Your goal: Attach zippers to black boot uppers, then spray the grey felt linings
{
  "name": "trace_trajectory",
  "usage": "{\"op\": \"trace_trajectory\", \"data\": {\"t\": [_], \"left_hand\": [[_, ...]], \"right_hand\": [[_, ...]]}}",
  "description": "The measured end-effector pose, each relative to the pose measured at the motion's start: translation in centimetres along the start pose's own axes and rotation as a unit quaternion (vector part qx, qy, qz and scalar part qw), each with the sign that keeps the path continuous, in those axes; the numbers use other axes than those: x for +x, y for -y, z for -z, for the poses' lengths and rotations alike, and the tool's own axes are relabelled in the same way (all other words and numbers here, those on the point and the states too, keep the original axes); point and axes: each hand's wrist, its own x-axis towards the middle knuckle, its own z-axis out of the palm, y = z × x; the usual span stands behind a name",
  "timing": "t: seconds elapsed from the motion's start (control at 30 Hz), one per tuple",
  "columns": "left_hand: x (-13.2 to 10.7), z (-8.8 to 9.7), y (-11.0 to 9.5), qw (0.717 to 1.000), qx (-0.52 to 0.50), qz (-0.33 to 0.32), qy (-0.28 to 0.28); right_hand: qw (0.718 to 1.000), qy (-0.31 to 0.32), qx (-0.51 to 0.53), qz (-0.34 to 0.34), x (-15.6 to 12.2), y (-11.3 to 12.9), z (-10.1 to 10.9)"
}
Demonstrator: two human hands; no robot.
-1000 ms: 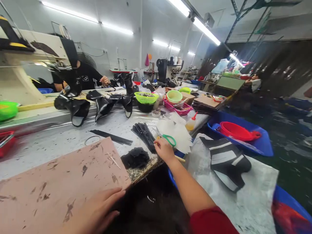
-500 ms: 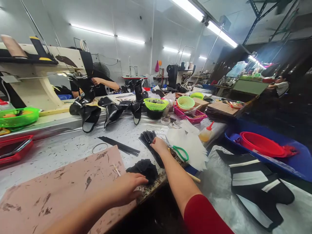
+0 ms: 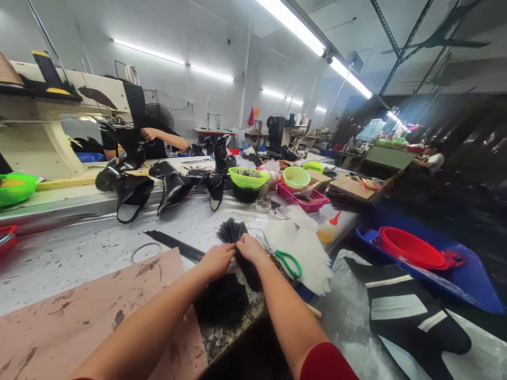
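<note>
Both my hands meet at a bundle of thin black strips [image 3: 231, 230] on the worktable. My right hand [image 3: 250, 249] has its fingers closed on the bundle from the right. From the left, my left hand [image 3: 218, 260] pinches at the same strips, its fingertips close to the right hand's. Just below the hands lies a dark pile of black pieces [image 3: 222, 301]. Flat black strips [image 3: 174, 245] lie to the left, beside a thin ring [image 3: 146, 252]. Green-handled scissors [image 3: 289, 264] rest right of my right forearm, on white sheets [image 3: 307, 248].
A stained pink board [image 3: 99, 316] covers the front left. Black boots [image 3: 130, 192] stand along the back, near a co-worker's hand [image 3: 150, 134] at a sewing machine [image 3: 59, 121]. Baskets [image 3: 297, 178], a glue bottle [image 3: 328, 229] and a blue tub [image 3: 471, 285] are to the right.
My left hand has moved up and right from above the dark pile to the strip bundle. My right hand stays at the bundle. The view has shifted slightly.
</note>
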Motion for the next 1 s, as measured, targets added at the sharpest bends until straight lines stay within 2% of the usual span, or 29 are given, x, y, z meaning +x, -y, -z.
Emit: {"op": "trace_trajectory", "data": {"t": [0.07,0.2,0.37,0.47,0.53,0.63,0.73,0.83,0.93,1.0], "left_hand": [[0.7,-0.4,0.0,1.000,0.007,-0.009,-0.007],[1.1,-0.5,0.0,0.999,0.017,-0.032,-0.026],[1.7,-0.1,0.3,0.997,0.031,-0.040,-0.055],[2.2,0.3,0.2,0.998,0.041,-0.030,-0.043],[2.4,0.7,-0.1,0.998,0.048,-0.022,-0.030],[2.6,1.0,-0.4,0.999,0.030,0.004,-0.023],[2.7,1.3,-0.1,0.996,-0.031,0.070,-0.044],[2.4,1.7,0.4,0.983,-0.106,0.131,-0.072],[1.2,2.0,-0.1,0.962,-0.231,0.101,-0.106],[-0.5,1.9,-1.5,0.925,-0.368,0.028,-0.089]], "right_hand": [[1.000,-0.007,0.023,0.004,-0.1,-0.3,0.2],[0.995,-0.068,0.076,-0.009,-0.4,-0.7,0.5],[0.975,-0.102,0.196,-0.030,0.0,-0.3,0.7],[0.952,-0.076,0.296,-0.025,-0.8,-0.2,1.5],[0.936,-0.048,0.349,-0.016,-2.6,-0.6,2.6],[0.886,-0.007,0.464,0.014,-6.3,-1.8,4.7],[0.827,0.009,0.559,0.052,-9.9,-2.9,6.1],[0.831,-0.009,0.549,0.085,-12.7,-3.1,6.3],[0.843,-0.035,0.523,0.120,-14.6,-2.3,5.6],[0.846,-0.033,0.517,0.126,-15.6,-1.5,4.8]]}}
